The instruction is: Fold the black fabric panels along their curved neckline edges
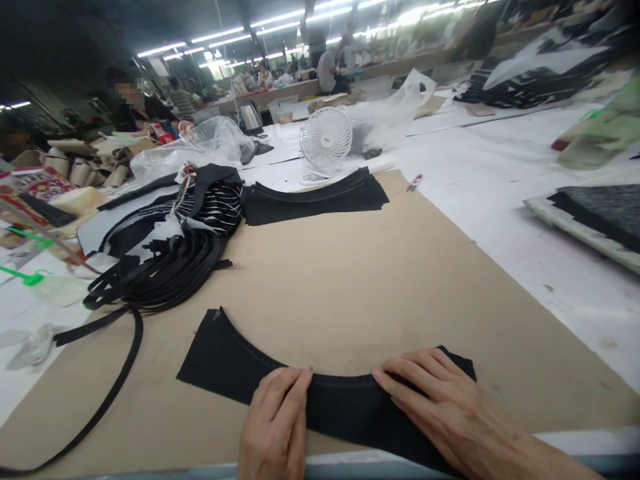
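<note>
A curved black fabric piece lies on the brown board in front of me, its concave edge facing away. Along that edge runs a narrow folded or taped strip. My left hand is closed at the middle of the edge, fingertips pressed together on the strip; its thumb is hidden. Over the right part of the piece my right hand rests with fingers stretched out, the fingertips touching the edge. Farther back sits a stack of similar curved black pieces.
A coil of black strips lies at left, one strip trailing toward me. Beyond are a white fan, plastic bags and small snips. A green-tipped bottle is at far left, a board with dark fabric at right. People are behind.
</note>
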A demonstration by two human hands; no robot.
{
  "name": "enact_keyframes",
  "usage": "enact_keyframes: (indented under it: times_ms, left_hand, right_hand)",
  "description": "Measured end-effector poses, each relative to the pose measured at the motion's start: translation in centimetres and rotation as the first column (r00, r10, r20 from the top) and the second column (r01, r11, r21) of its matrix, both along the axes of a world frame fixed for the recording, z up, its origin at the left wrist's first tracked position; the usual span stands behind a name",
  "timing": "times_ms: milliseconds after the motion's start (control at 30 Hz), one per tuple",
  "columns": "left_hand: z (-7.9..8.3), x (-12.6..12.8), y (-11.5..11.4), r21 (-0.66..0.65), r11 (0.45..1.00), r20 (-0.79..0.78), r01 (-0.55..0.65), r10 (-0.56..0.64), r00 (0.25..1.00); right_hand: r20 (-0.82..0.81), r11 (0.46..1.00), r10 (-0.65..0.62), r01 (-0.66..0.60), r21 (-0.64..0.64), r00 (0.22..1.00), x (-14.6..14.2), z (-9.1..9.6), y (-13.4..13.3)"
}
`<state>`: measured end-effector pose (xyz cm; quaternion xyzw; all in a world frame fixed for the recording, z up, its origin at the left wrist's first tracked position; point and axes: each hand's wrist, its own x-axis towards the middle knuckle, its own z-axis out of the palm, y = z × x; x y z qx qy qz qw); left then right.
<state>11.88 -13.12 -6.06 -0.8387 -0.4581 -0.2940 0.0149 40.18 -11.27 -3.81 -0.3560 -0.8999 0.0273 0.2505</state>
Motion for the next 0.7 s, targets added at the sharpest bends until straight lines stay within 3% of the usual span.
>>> enact_keyframes:
  times_ms: [200,367,567,700]
  left_hand:
    - [-0.8,0.7,-1.0,0.069,0.998,-0.157,-0.001,0.012,0.988]
    - [-0.5,0.3,-1.4,0.101,0.995,-0.188,0.019,0.000,0.982]
    - [-0.2,0.2,-0.9,0.129,0.990,-0.283,0.054,-0.015,0.959]
    - [-0.7,0.0,-0.7,0.148,0.987,-0.326,0.058,-0.007,0.945]
  right_hand:
    - [0.005,1.000,0.003,-0.003,-0.001,1.000,0.0,0.0,0.0]
    - [0.003,1.000,-0.003,0.003,-0.021,1.000,0.0,0.0,-0.1]
    - [0.023,0.985,-0.070,0.072,-0.156,0.997,-1.1,2.2,-0.1]
    - [0.005,0.945,-0.027,0.027,-0.325,1.000,-3.5,3.0,0.1]
